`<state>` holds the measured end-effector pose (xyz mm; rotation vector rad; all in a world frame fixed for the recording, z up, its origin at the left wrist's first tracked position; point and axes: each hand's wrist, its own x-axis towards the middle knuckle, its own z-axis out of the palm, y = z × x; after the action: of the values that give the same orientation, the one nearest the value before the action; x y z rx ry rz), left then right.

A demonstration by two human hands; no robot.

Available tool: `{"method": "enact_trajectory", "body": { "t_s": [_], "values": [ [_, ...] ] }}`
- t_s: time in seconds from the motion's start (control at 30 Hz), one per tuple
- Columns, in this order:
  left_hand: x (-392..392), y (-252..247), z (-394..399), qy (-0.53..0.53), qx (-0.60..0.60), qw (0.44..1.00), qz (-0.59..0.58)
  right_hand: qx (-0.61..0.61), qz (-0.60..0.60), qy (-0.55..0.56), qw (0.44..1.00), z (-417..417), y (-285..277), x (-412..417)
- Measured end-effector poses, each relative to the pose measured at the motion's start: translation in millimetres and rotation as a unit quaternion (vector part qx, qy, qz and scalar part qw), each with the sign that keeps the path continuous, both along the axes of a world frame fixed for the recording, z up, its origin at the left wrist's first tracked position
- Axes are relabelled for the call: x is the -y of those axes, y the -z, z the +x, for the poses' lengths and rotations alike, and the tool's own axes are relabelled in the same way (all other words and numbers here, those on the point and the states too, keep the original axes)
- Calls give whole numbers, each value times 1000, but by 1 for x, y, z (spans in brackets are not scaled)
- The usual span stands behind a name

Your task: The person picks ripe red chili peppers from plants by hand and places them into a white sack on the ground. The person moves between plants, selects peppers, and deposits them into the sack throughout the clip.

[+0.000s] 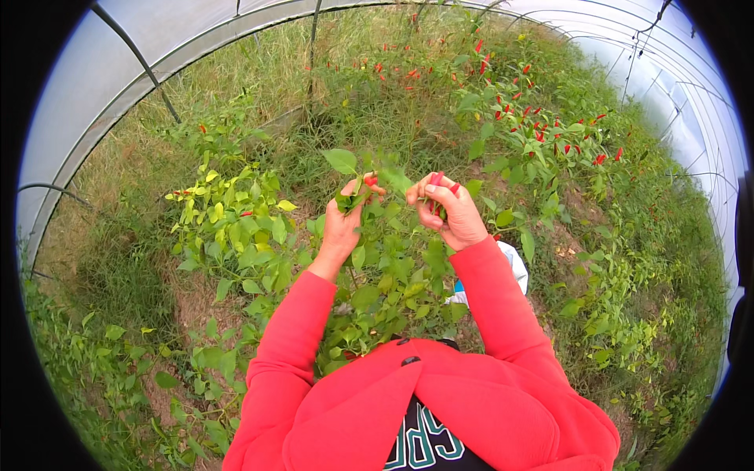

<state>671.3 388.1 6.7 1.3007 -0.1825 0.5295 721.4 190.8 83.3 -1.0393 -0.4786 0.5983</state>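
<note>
My right hand (443, 206) is closed around several picked red chili peppers (436, 178), their tips poking out between thumb and fingers and some green stems showing below. To its left, my left hand (350, 206) grips a leafy part of a chili plant (351, 201), with a red pepper (370, 181) at its fingertips. A broad green leaf (340, 161) stands out above that hand. Between the two hands, another leaf (396, 178) is blurred. Below them spreads the green foliage of the pepper plant (389, 259).
A white and blue bag (513, 265) sits on the ground, partly behind my right sleeve. Pepper bushes with red fruit (539, 136) stand ahead to the right. Yellowing pepper plants (230, 212) grow at left. Metal hoops (138, 56) carry the plastic film of the tunnel greenhouse.
</note>
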Motion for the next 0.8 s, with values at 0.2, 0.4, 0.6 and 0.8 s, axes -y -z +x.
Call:
{"method": "enact_trajectory", "body": {
  "t_s": [0.2,0.4,0.6,0.8],
  "values": [
    [11,-7,-7,-76,-4,997,26,137,-117,46,983,-15,-1,-26],
    [26,-18,-13,-227,31,934,274,408,-259,241,842,-20,0,-38],
    [27,-25,-25,-213,-41,929,300,267,-192,179,927,-12,7,-38],
    [14,-35,-24,-46,11,980,192,-109,-16,-5,994,-3,7,-32]
  ]
}}
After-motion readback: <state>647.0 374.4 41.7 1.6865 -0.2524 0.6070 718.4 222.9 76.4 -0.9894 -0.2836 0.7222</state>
